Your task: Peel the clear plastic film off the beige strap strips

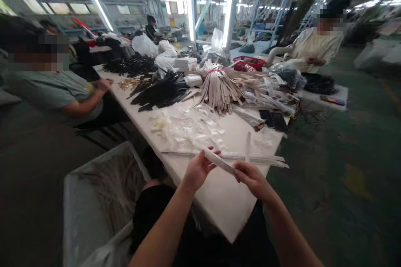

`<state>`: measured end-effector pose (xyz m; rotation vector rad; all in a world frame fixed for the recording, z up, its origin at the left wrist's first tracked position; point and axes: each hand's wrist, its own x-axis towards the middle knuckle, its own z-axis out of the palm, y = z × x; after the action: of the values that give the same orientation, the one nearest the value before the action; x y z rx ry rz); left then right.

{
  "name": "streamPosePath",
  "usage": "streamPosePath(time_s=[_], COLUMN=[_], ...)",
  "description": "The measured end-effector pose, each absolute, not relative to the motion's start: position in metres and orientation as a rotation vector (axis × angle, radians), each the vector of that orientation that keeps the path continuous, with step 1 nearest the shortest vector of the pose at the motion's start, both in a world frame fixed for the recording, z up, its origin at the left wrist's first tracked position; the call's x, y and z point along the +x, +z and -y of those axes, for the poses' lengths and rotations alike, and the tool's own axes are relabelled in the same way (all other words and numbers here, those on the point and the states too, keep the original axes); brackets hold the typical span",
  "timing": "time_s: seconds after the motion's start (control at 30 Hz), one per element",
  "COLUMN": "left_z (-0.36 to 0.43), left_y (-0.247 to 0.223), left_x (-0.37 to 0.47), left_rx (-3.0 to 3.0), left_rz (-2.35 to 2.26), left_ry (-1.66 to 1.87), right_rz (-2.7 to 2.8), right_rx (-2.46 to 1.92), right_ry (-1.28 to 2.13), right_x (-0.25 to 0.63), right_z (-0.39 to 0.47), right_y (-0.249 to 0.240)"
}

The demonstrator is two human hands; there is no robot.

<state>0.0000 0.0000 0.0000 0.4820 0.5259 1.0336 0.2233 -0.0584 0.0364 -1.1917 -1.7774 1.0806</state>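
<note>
A pale flat strip (219,162) slants above the table's near end, held between both hands. My left hand (198,169) grips it with the thumb on the strip and other fingers partly spread behind. At its lower right end, my right hand (253,180) pinches it between thumb and fingers. Just behind the hands, long pale strips (263,158) lie across the table, and a short strip (248,146) stands out above the right hand. Beyond them spreads a heap of small white translucent pieces (191,127).
Across the white table (219,212) lie a tied bundle of beige strips (219,87), black strips (163,91) and a red basket (249,63). A bin (70,200) holding beige strips stands at lower left. One person (62,91) sits left; another (319,46) is at the right.
</note>
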Motion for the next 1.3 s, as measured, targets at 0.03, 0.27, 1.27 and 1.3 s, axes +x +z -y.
streamPosePath(time_s=[0.03,0.27,1.27,1.3], left_z=[-0.009,-0.064,-0.084,-0.083], left_y=[0.006,0.027,-0.039,-0.039], left_x=[-0.004,-0.053,-0.187,-0.187], left_rx=[0.479,0.541,0.719,0.755], left_rz=[-0.533,-0.713,-1.797,-1.846], left_ry=[1.113,1.459,1.414,1.379], right_rz=[1.781,1.769,1.888,1.896], right_rx=[-1.196,-1.252,-1.438,-1.448], right_ry=[1.083,1.100,1.076,1.068], right_x=[0.227,0.249,0.270,0.270], right_z=[0.061,0.071,0.055,0.054], right_y=[0.037,0.042,0.014,0.013])
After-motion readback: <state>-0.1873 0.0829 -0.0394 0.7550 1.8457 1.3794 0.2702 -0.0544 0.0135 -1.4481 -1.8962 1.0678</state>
